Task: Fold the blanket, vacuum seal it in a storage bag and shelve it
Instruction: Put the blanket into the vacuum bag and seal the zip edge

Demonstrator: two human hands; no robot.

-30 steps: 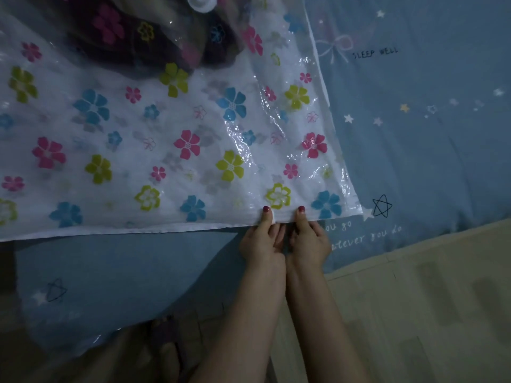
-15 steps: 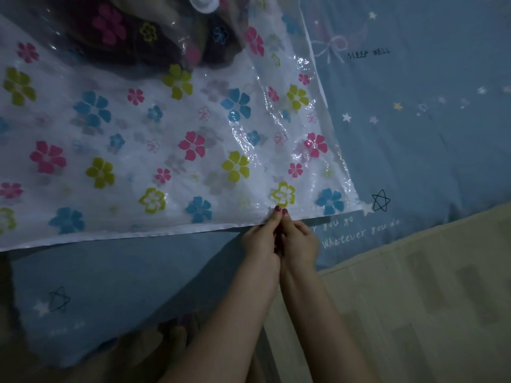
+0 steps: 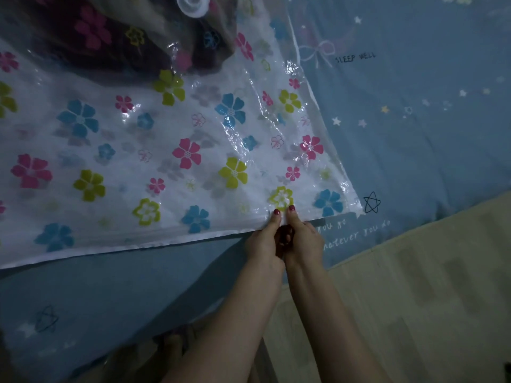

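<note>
Blue bedsheet printed with stars and small lettering [image 3: 414, 134] is spread over most of the view; its far and left extents are cut off by the frame, and the near left part is lost in shadow. Pale wood-pattern floor [image 3: 414, 299] is seen at near right, dim and blurred. Clear plastic storage bag printed with pink, blue and yellow-green flowers [image 3: 166, 161] is laid flat on the sheet, left of centre; its left side and far end are cut off, and the near-right corner is seen beside a black outlined star. Dark folded blanket with flower pattern [image 3: 110, 45] is seen inside the bag at the far left, only partly, through glare and creases in the plastic; its shape cannot be made out fully. White round valve [image 3: 193, 5] on the bag is cropped by the top edge. The bag's near sealing edge is gripped at right of centre: left hand [image 3: 264, 241] and right hand [image 3: 302, 239] are held touching side by side, thumbs pressed on top of the strip with the other fingers curled beneath, so the edge is pinched by both. The fingers under the plastic are hidden. A bare foot [image 3: 171, 352] is dimly seen at the near edge, left of the forearms, hard to make out.
</note>
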